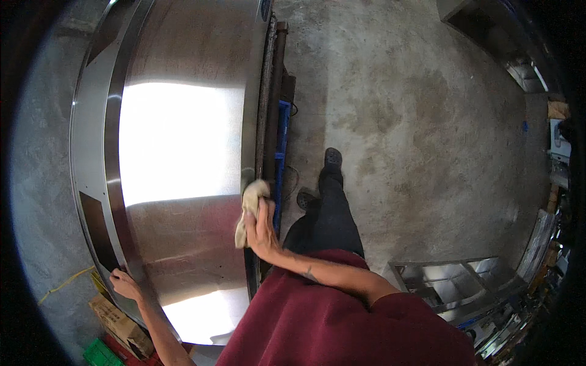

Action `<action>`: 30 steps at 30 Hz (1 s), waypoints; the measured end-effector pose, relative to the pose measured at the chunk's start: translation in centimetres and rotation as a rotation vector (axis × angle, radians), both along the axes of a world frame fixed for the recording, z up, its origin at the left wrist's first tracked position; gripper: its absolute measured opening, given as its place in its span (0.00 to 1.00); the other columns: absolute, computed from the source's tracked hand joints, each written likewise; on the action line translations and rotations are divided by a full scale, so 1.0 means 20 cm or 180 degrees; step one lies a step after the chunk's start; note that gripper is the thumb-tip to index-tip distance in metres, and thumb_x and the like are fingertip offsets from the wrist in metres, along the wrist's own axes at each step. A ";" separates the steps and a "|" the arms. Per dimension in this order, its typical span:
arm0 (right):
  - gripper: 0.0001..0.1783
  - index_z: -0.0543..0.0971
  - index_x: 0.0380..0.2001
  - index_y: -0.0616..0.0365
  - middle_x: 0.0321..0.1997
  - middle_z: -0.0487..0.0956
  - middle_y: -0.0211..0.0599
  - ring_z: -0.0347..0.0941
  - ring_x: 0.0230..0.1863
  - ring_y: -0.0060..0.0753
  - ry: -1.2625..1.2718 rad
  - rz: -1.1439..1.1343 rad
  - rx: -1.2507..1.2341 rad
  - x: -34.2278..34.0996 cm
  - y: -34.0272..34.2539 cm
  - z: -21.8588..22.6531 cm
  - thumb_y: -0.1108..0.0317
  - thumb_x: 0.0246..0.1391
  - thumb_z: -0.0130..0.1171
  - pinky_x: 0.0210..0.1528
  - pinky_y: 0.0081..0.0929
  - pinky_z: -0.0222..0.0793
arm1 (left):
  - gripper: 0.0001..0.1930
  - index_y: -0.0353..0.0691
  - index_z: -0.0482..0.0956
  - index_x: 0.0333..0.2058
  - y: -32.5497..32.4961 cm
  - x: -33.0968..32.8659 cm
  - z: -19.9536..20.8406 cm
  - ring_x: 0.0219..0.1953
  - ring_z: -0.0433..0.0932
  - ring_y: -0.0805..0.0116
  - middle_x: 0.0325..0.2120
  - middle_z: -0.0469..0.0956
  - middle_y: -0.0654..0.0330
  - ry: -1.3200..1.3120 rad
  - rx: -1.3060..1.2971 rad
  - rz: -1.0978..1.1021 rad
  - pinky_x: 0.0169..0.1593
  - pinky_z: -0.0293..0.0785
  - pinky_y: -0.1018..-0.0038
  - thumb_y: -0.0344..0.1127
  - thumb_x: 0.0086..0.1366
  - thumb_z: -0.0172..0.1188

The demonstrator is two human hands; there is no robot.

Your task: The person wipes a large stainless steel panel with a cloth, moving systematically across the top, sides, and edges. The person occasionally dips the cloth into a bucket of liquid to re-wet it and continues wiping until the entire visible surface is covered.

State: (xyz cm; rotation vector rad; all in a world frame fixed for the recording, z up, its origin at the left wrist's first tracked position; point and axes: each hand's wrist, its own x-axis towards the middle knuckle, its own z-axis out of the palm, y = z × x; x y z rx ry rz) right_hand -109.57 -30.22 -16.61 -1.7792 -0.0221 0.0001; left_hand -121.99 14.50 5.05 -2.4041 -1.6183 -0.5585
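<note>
A long, shiny sheet-metal panel [183, 232] lies along my left side, bright light glaring off its middle. My right hand [262, 232] presses a crumpled beige cloth [253, 201] against the panel's near right edge, its fingers wrapped over the cloth. At the panel's far left, my left hand [126, 285] rests on the raised metal rim [116, 232], beside a dark rectangular cutout [94, 222]. The fingers of that hand are curled at the rim; whether they grip it is partly hidden.
Under the panel's right edge stand a dark metal frame [278, 67] and blue crates [282, 131]. A cardboard box [122, 323] and a green crate [101, 354] lie at lower left. A metal frame with compartments [452, 283] sits behind me on the right, near cluttered metal parts [537, 244].
</note>
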 end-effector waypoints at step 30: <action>0.21 0.63 0.63 0.66 0.62 0.70 0.72 0.66 0.63 0.74 -0.0480 -0.0718 -0.0048 1.37 -0.44 -0.08 0.66 0.74 0.50 0.66 0.61 0.65 | 0.27 0.29 0.86 0.49 -0.22 0.15 0.04 0.44 0.87 0.34 0.40 0.88 0.37 -0.0179 0.0185 -0.0421 0.52 0.78 0.45 0.50 0.75 0.50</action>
